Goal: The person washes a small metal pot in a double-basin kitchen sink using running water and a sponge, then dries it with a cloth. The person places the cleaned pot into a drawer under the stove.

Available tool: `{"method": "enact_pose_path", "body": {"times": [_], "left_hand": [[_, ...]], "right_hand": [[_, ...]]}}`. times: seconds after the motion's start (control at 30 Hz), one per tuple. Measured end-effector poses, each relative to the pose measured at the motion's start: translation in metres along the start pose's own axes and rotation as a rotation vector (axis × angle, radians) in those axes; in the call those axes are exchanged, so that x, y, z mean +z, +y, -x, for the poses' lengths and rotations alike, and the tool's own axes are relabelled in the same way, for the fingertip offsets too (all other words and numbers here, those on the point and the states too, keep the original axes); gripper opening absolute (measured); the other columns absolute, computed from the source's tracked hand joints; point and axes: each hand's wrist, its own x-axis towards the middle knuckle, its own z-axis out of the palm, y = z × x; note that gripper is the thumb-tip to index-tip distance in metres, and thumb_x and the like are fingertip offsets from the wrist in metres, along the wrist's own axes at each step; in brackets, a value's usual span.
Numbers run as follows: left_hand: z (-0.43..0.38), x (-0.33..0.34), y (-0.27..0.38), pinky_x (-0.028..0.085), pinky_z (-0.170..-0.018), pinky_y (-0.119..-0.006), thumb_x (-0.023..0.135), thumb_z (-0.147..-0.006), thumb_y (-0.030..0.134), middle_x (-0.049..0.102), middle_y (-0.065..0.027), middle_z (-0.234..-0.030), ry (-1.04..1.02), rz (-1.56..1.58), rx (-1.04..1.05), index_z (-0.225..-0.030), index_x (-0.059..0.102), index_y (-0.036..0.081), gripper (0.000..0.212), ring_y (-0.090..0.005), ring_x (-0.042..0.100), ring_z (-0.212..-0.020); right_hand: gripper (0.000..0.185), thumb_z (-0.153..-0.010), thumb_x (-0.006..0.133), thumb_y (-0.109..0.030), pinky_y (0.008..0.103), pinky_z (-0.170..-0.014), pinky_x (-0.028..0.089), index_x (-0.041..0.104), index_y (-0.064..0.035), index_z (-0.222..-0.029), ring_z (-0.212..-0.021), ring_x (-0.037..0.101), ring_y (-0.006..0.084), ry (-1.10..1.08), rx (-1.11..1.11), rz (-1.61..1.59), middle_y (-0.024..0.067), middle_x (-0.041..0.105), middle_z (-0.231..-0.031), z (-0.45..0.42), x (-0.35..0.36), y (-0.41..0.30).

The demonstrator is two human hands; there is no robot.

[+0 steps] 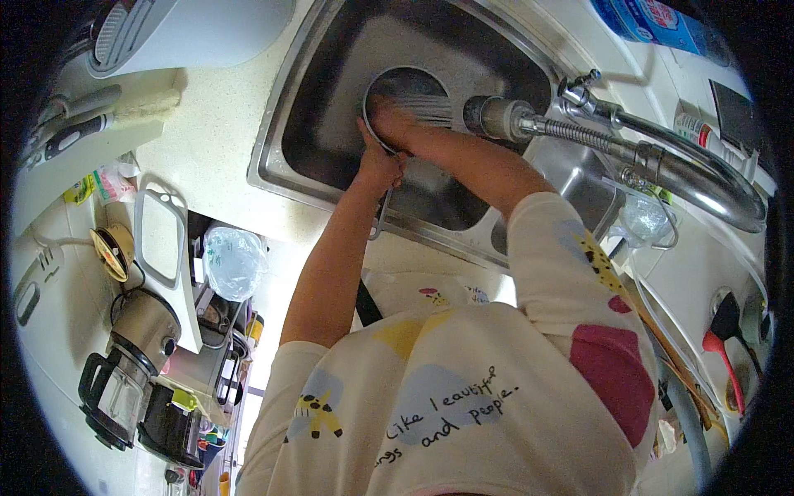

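Note:
A round metal pan point(412, 82) is held tilted inside the stainless steel sink point(335, 56). My left hand point(379, 164) grips it where the handle point(383, 214) meets the rim; the handle's looped end sticks out below my fist. Inside the pan lies my right hand point(392, 123), its fingers dim and blurred, so whether they hold anything is unclear. Streams of water point(428, 108) run from the faucet's spray head point(496, 118) into the pan, close beside my right hand.
The chrome faucet point(688, 155) arches in from the right, above a smaller basin point(574, 170). Left of the sink are a knife block point(124, 139), a grey-rimmed cutting board point(160, 229) and a bag-lined bin point(232, 260). A blender point(133, 366) stands at lower left.

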Motion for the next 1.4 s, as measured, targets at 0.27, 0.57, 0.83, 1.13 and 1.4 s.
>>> {"method": "enact_pose_path", "body": {"times": [0.27,0.57,0.83,1.13,1.4], "left_hand": [[-0.011,0.006,-0.012,0.046,-0.074,-0.037,0.053,-0.076,-0.001,0.058,-0.0210,-0.096,0.126,-0.333,0.246,-0.132,-0.023,0.019,0.097,-0.0305,0.059,-0.080],[0.039,0.005,0.032,0.047,-0.072,-0.042,0.051,-0.079,0.005,0.059,-0.0253,-0.090,0.137,-0.766,0.288,-0.134,-0.020,0.020,0.091,-0.0365,0.059,-0.076],[0.075,-0.004,0.075,0.051,-0.054,-0.035,0.050,-0.079,0.004,0.056,-0.0186,-0.079,0.337,-1.537,0.329,-0.135,-0.008,0.037,0.088,-0.0267,0.060,-0.060],[0.064,-0.024,0.078,0.051,-0.053,-0.033,0.048,-0.081,0.004,0.053,-0.0150,-0.079,0.436,-1.807,0.506,-0.133,-0.004,0.045,0.084,-0.0241,0.060,-0.068],[0.054,-0.004,0.048,0.052,-0.062,-0.034,0.049,-0.082,0.012,0.056,-0.0193,-0.090,0.253,-1.664,0.238,-0.136,-0.002,0.004,0.075,-0.0280,0.062,-0.074]], "right_hand": [[0.048,-0.083,0.047,-0.028,0.0360,-0.100,0.028,0.040,-0.0011,-0.123,-0.115,0.040,0.0315,-0.107,-0.356,-0.249,0.0113,0.043,-0.127,-0.008,-0.021,0.096],[0.051,-0.084,0.046,-0.035,0.0406,-0.103,0.019,0.037,-0.0085,-0.127,-0.123,0.031,0.0292,-0.240,-0.095,-0.266,0.0141,0.034,-0.134,0.056,-0.053,-0.004],[0.045,-0.085,0.044,-0.029,0.0441,-0.101,0.023,0.040,-0.0062,-0.123,-0.120,0.034,0.0290,0.193,-0.172,0.388,0.0157,0.036,-0.131,0.033,-0.049,0.022],[0.039,-0.081,0.049,-0.022,0.0454,-0.095,0.032,0.046,-0.0049,-0.116,-0.108,0.044,0.0318,0.666,-0.141,-1.063,0.0171,0.046,-0.119,0.062,-0.025,0.077],[0.034,-0.079,0.054,-0.027,0.0434,-0.094,0.033,0.055,-0.0060,-0.105,-0.107,0.045,0.0353,0.727,-0.135,-0.235,0.0137,0.052,-0.113,0.068,-0.026,0.057]]}}
